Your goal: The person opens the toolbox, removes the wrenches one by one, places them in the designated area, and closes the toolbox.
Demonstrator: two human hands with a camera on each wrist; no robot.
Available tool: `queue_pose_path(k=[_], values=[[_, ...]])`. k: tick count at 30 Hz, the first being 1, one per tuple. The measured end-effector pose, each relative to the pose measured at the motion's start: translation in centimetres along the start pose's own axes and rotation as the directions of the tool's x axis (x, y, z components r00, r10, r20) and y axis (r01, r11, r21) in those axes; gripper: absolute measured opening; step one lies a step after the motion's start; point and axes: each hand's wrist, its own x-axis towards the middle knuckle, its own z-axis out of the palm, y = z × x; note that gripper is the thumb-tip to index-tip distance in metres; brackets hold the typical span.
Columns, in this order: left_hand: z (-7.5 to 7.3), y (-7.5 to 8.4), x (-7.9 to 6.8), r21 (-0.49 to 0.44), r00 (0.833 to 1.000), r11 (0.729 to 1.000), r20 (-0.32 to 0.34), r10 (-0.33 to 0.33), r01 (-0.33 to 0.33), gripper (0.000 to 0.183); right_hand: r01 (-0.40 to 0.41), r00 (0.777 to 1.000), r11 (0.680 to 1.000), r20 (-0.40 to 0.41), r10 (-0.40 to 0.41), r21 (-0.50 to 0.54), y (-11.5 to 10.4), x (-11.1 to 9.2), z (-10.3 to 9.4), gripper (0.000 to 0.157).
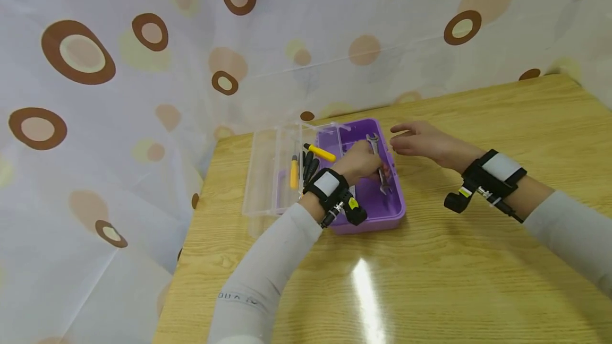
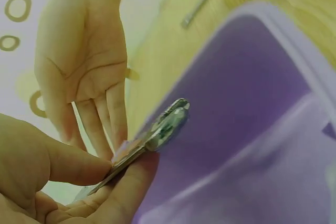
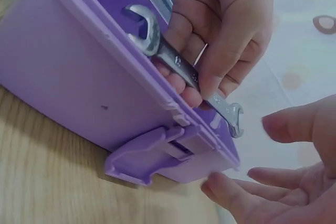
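My left hand [image 1: 359, 162] pinches a double open-ended wrench [image 3: 181, 70] by its shank, between thumb and fingers. The silver wrench is tilted along the right side of a purple toolbox [image 1: 403, 207], overlapping its rim in the right wrist view. Both wrench ends stick out past the fingers. To the right of the box, my right hand [image 1: 423, 141] is held with its fingers extended, holding nothing. In the right wrist view its fingertips [image 3: 215, 186] are close to the box's end, near the purple latch [image 3: 149, 156].
A clear compartment lid [image 1: 262, 174] is swung open to the left of the toolbox. Yellow-handled screwdrivers [image 1: 294, 174] and several black-handled tools [image 1: 311, 166] lie on that side. The box stands on a wooden table [image 1: 430, 280], with a patterned cloth [image 1: 306, 31] behind.
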Motion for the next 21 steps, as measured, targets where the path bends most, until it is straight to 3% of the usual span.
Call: queue_pose_path(k=[4,9,13,16,21], values=[[-0.5,0.2,-1.1,-0.067,0.999,0.998,0.040,0.002,0.001,0.038,0.020,0.996,1.000,-0.082,-0.019,0.013,-0.8,-0.5,0.6,0.062],[-1.2,0.5,-3.0,-0.202,0.996,0.979,0.086,0.016,0.001,0.004,0.042,0.995,0.994,-0.098,-0.033,0.097,-1.7,-0.6,2.3,0.056],[-1.3,0.8,-4.1,-0.284,0.992,0.958,0.109,0.061,-0.028,0.017,0.033,0.998,0.978,-0.051,-0.023,0.205,-2.3,-0.6,3.4,0.037],[-1.3,0.6,-4.6,-0.285,0.988,0.957,0.123,0.089,-0.051,0.018,0.020,1.000,0.960,-0.025,-0.014,0.281,-2.9,-0.7,3.9,0.028],[-1.5,-0.5,-4.9,-0.267,0.989,0.962,0.120,0.089,-0.054,0.019,0.043,0.999,0.963,-0.010,-0.042,0.265,-3.6,-0.9,4.5,0.028]])
